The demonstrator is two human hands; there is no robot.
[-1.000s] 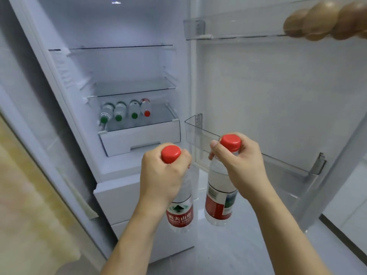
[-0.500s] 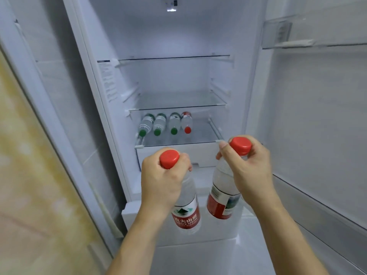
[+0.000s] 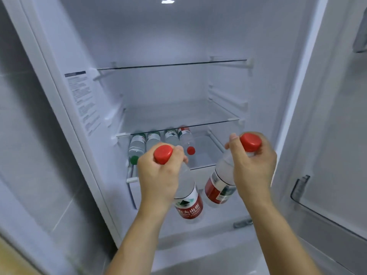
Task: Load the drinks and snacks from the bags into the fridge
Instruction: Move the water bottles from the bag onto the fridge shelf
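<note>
White fridge point(image 3: 198, 36) now looks closer and straight ahead. Left hand point(image 3: 158, 175) grips one red-capped bottle point(image 3: 188, 203), right hand point(image 3: 254, 167) grips another bottle point(image 3: 218, 187), both near the low shelf point(image 3: 204, 157) where four bottles point(image 3: 170, 137) lie.

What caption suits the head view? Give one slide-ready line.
Left hand and right hand each grip a red-capped water bottle before the open fridge, where four bottles lie.

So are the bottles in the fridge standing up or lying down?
Lying down. Four bottles lie side by side under the lower glass shelf, caps pointing out at the camera.
</note>
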